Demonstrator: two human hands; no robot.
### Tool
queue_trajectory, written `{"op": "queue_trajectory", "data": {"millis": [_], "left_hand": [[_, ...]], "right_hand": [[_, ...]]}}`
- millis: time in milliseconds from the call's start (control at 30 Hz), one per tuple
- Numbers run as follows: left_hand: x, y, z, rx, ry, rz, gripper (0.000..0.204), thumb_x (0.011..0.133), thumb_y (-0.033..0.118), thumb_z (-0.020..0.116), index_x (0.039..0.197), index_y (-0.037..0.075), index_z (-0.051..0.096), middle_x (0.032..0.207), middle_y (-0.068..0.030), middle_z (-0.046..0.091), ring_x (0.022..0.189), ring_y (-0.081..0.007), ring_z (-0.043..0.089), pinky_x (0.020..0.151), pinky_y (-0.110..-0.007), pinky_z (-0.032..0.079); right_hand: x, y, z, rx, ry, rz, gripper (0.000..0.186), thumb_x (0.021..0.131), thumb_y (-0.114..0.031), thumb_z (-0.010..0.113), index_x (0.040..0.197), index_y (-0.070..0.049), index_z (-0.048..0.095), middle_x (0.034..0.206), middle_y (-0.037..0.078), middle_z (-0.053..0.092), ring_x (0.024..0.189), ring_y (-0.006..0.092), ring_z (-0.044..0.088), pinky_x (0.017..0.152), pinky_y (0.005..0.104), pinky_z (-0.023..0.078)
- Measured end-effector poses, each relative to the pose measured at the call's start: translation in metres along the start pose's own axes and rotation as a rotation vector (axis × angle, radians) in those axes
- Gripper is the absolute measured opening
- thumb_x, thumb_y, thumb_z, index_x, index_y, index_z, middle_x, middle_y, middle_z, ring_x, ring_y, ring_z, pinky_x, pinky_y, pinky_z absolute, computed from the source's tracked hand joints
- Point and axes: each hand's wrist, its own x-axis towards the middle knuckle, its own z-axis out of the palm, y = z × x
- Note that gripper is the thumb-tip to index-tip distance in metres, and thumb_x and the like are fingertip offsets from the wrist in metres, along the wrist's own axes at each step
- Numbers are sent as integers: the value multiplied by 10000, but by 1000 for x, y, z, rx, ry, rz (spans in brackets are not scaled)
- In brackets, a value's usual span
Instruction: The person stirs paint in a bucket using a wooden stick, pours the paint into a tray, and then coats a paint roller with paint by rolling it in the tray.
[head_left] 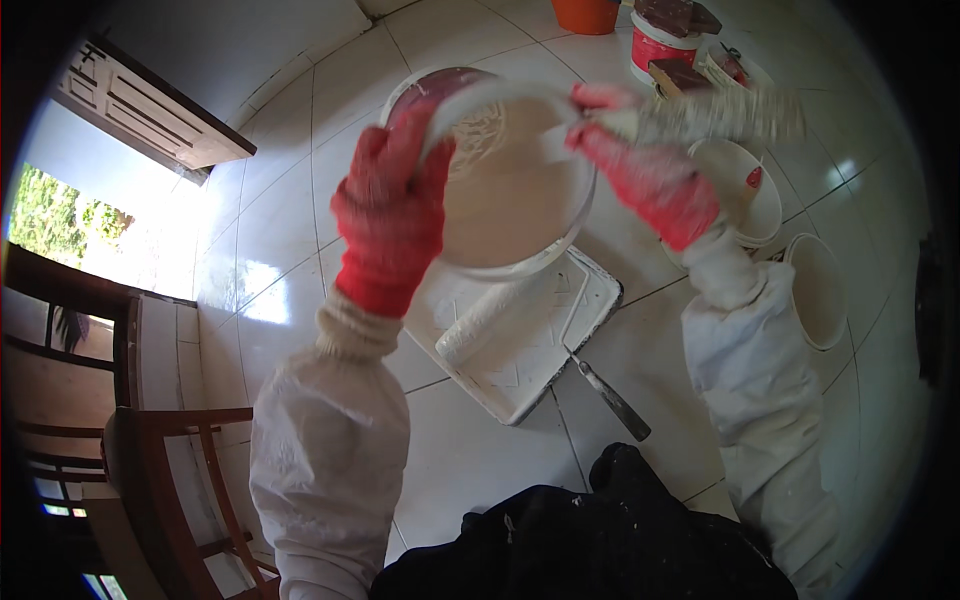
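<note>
My left hand [390, 210], in a red glove, grips the rim of a white bucket [545, 255] of beige liquid, tilted above the paint tray. My right hand [650, 185], also gloved and blurred, is closed on a long, pale, paint-coated brush-like tool [720, 118] at the bucket's right rim; whether it grips the rim too is unclear. Below, the white tray [515, 395] holds a paint roller [480, 325], whose dark handle [610, 395] sticks out toward the lower right.
White buckets [770, 205] [815, 295] stand at right on the tiled floor. An orange bucket [585, 12] and a red-white bucket [660, 55] are at the back. A wooden chair [160, 430] is at lower left, an open doorway [100, 230] at left.
</note>
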Motion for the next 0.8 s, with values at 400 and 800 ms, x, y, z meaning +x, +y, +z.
{"op": "queue_trajectory", "data": {"millis": [400,800], "left_hand": [[44,24,126,-698,129,-718,190,857,243,588,936,89,665,848,-122,606,825,-294,574,768,-391,448],[25,85,233,-697,-66,-1090,278,878,283,564,925,21,643,736,-117,629,683,-225,581,670,-370,457]], "right_hand": [[26,17,-69,84,289,311,176,890,-248,647,991,-104,663,807,-67,587,667,7,482,569,179,394],[-25,-49,-113,-68,595,305,178,922,-129,562,1064,-28,595,1038,90,640,698,77,572,536,195,403]]}}
